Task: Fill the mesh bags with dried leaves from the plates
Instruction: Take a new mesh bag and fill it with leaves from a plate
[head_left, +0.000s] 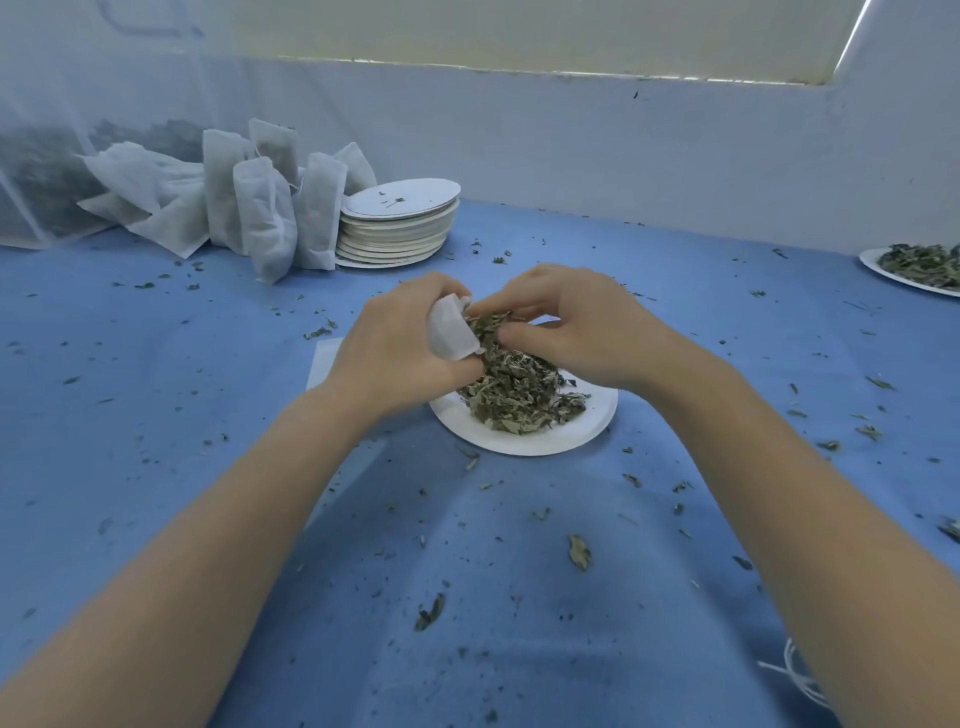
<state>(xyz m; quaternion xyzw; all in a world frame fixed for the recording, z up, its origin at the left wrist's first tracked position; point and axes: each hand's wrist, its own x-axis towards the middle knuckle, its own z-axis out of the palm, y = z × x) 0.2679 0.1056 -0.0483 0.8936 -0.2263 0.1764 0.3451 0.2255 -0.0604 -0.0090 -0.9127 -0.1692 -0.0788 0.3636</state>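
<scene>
Left hand (400, 343) grips the mesh bag (451, 330) open over the plate (582, 426), right hand (566, 322) pinching dried leaves (519, 389) in. Mouth's pretty narrow, so I'd bet more crumbs end up on the blue cloth (156, 389).

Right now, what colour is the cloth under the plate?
Blue, plain, littered with leaf bits: the cloth under the plate, clearest in the head view.

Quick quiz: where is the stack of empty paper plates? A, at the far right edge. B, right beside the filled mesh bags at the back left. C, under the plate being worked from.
B: the stack of empty plates stands against the filled mesh bags.
</scene>
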